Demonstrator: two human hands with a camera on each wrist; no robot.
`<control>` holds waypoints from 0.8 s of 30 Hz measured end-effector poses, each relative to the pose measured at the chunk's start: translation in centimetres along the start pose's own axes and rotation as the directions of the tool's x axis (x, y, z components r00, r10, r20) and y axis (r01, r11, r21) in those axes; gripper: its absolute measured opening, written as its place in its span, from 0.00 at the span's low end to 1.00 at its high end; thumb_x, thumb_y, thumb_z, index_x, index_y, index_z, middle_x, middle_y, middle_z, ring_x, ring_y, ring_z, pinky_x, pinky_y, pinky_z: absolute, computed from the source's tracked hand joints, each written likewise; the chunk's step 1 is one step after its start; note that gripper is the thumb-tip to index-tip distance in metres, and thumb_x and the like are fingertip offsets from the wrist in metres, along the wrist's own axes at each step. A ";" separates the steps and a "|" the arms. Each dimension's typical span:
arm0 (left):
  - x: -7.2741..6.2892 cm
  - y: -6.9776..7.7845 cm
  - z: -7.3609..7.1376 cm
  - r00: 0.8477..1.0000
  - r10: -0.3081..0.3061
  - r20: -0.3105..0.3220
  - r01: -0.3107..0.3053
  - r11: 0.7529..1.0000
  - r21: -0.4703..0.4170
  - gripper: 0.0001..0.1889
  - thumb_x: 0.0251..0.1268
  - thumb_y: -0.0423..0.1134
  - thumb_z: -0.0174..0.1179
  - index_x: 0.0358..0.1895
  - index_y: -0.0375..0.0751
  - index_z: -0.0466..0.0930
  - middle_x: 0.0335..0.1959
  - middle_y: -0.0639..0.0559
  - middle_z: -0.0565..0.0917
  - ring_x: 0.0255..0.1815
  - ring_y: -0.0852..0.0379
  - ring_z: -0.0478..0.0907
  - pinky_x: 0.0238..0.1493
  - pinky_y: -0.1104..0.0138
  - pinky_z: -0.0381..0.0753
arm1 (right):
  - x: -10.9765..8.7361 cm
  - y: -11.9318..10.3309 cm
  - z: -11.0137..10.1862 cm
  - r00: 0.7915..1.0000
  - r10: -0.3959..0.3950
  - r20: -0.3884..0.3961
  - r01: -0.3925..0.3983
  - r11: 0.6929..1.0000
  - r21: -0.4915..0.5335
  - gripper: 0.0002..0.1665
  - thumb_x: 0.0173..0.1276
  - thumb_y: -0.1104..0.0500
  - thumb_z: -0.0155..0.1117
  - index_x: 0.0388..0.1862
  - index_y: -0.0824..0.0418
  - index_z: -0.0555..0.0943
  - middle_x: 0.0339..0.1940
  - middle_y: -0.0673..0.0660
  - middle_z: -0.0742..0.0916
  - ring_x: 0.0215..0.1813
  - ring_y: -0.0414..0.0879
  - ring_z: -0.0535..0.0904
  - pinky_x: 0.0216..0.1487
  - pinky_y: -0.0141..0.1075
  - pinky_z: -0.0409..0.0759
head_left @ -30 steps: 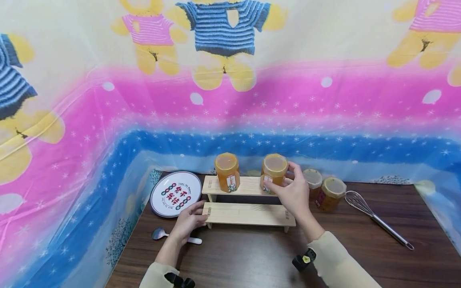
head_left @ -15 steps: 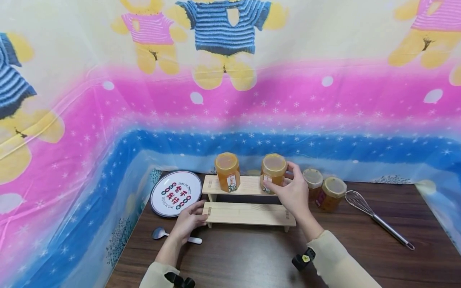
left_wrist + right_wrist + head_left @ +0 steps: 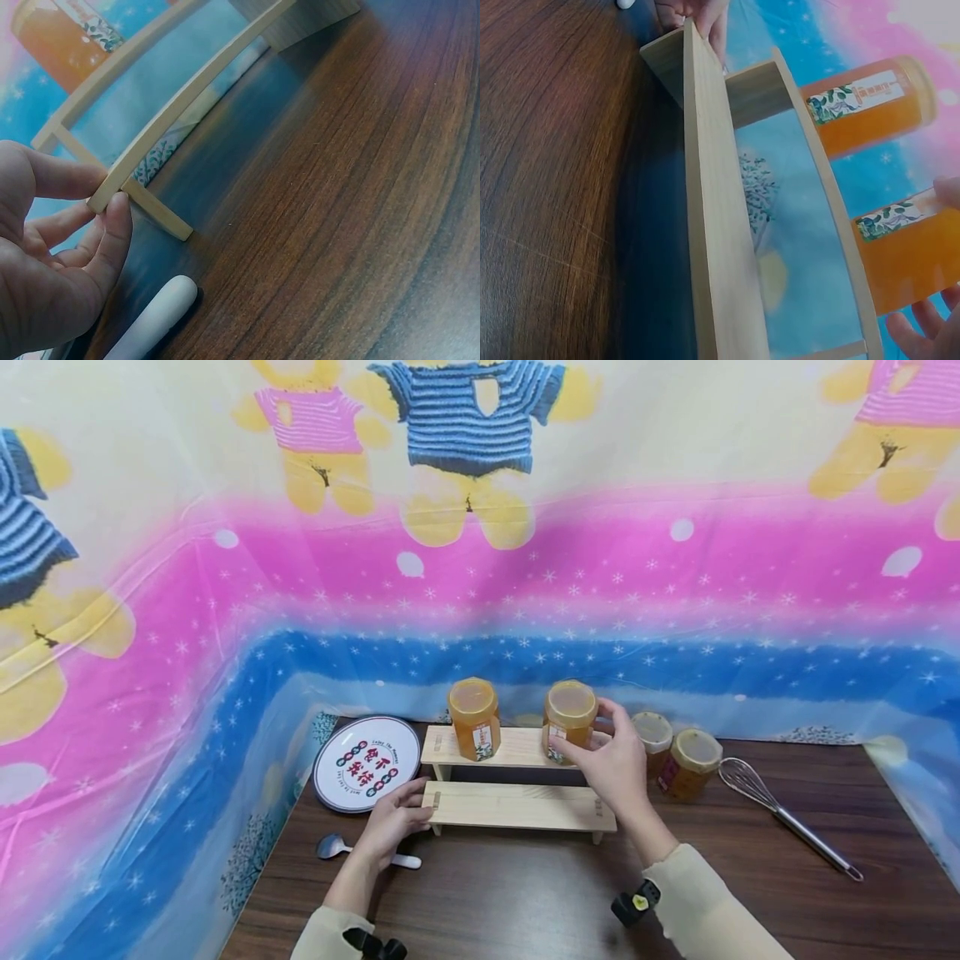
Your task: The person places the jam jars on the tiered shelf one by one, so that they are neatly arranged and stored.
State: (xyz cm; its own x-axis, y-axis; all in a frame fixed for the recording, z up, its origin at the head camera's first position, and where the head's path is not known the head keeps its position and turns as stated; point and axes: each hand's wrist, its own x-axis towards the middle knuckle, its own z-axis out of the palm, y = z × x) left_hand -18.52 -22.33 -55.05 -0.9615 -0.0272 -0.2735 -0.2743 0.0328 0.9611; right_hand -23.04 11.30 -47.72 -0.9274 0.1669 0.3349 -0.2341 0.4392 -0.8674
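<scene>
A two-tier wooden rack (image 3: 517, 806) stands on the table. My left hand (image 3: 393, 822) pinches the left end of its lower board; in the left wrist view the thumb and fingers (image 3: 114, 232) close on the board's edge. On the upper tier sit two honey jars with amber contents and white labels. My right hand (image 3: 617, 762) grips the right honey jar (image 3: 570, 714), thumb on its front and fingers round its far side. The left honey jar (image 3: 474, 718) stands apart from both hands. In the right wrist view, the gripped jar (image 3: 911, 259) rests upright against the upper board.
Two more jars (image 3: 651, 732) (image 3: 688, 764) stand right of the rack, beside a whisk (image 3: 787, 818). On the left, a round plate (image 3: 367, 764) with red characters leans near the patterned cloth. A spoon (image 3: 405, 861) lies partly under my left wrist.
</scene>
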 end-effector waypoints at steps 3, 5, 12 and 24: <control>0.0 0.0 0.0 1.000 -0.001 -0.002 0.001 1.000 0.001 0.32 0.66 0.26 0.62 0.75 0.32 0.69 0.54 0.36 0.82 0.41 0.52 0.82 0.42 0.63 0.84 | -0.1 -0.1 -0.4 1.000 -0.004 -0.011 0.004 1.000 -0.004 0.55 0.47 0.38 0.87 0.72 0.52 0.72 0.60 0.56 0.83 0.57 0.56 0.83 0.53 0.57 0.83; 0.1 -0.1 0.0 1.000 0.001 -0.005 -0.001 1.000 0.002 0.32 0.66 0.26 0.62 0.75 0.32 0.69 0.54 0.35 0.81 0.41 0.52 0.82 0.42 0.62 0.84 | -0.1 -0.3 -0.7 1.000 -0.013 -0.014 0.013 1.000 0.002 0.55 0.47 0.37 0.87 0.71 0.52 0.72 0.60 0.55 0.83 0.58 0.56 0.82 0.53 0.57 0.83; 0.1 -0.1 0.0 1.000 -0.003 -0.006 0.003 1.000 -0.005 0.32 0.66 0.26 0.62 0.75 0.33 0.69 0.55 0.35 0.81 0.41 0.53 0.82 0.42 0.64 0.84 | -0.4 -0.3 -1.9 0.998 -0.048 -0.030 0.049 0.998 0.050 0.51 0.53 0.38 0.85 0.72 0.51 0.73 0.62 0.53 0.82 0.59 0.56 0.81 0.52 0.53 0.85; 0.2 -0.1 -0.1 1.000 -0.010 0.002 0.010 1.000 -0.002 0.32 0.67 0.27 0.62 0.75 0.34 0.69 0.56 0.35 0.81 0.43 0.53 0.82 0.44 0.64 0.84 | -0.6 0.6 -5.0 0.990 -0.061 -0.127 0.073 0.993 0.098 0.43 0.58 0.51 0.84 0.70 0.55 0.75 0.59 0.53 0.84 0.59 0.53 0.81 0.55 0.48 0.85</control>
State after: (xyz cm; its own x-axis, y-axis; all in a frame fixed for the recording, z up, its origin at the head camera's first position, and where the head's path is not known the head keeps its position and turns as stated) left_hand -18.63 -22.48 -55.20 -0.9588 -0.0254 -0.2828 -0.2835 0.0308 0.9585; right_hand -21.19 15.89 -46.63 -0.8668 0.2510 0.4309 -0.3288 0.3620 -0.8723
